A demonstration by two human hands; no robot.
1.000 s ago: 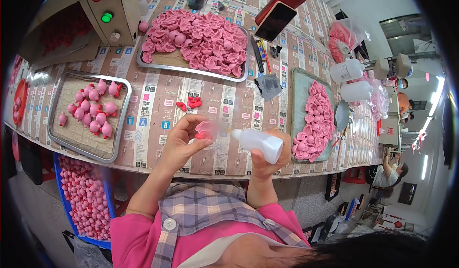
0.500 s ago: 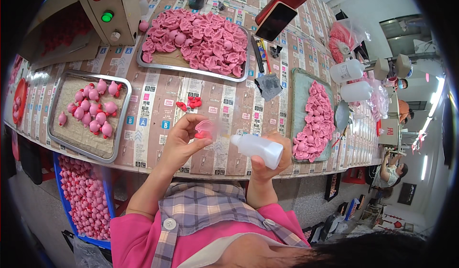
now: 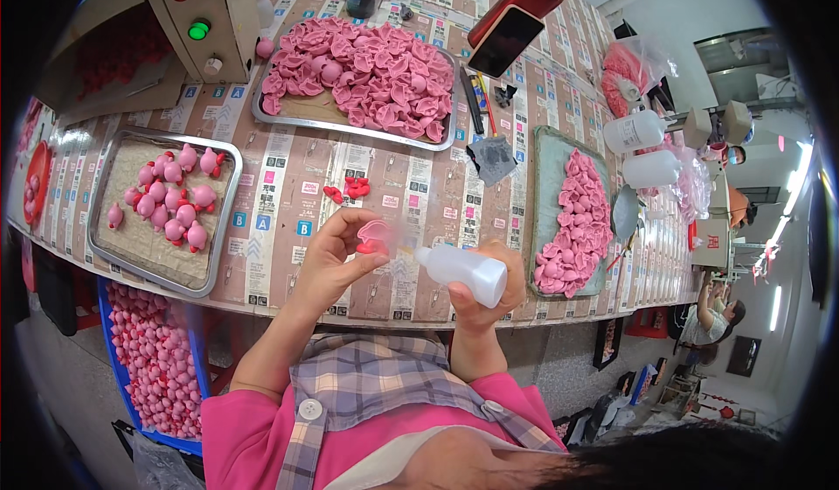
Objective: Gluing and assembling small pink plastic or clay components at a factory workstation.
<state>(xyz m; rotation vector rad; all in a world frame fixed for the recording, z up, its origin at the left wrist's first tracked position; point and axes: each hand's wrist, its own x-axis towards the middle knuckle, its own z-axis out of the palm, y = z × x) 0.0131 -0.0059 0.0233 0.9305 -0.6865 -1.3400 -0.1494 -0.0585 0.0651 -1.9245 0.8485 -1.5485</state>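
Between the thumb and fingers of my left hand [image 3: 334, 254] is a small pink shell piece [image 3: 376, 230] with a red part [image 3: 370, 248] at its lower side. My right hand [image 3: 491, 291] is wrapped round a translucent white squeeze bottle [image 3: 466, 272], tilted so its thin nozzle points left at the pink piece. The nozzle tip is close to the piece; whether they touch I cannot tell. Just beyond my left hand, a few loose red pieces [image 3: 356, 187] lie on the table.
A metal tray [image 3: 253, 105] of pink shells stands at the back. Pink-and-red figures lie in the left tray [image 3: 229, 201]; more pink shells fill a greenish tray [image 3: 544, 184] on the right. A phone [image 3: 507, 40], pens [image 3: 473, 101] and a grey scrap [image 3: 494, 159] lie beyond. A blue crate [image 3: 197, 354] stands below left.
My right hand has brought the bottle slightly left, nearer the pink piece. My left hand stays nearly still with its piece.
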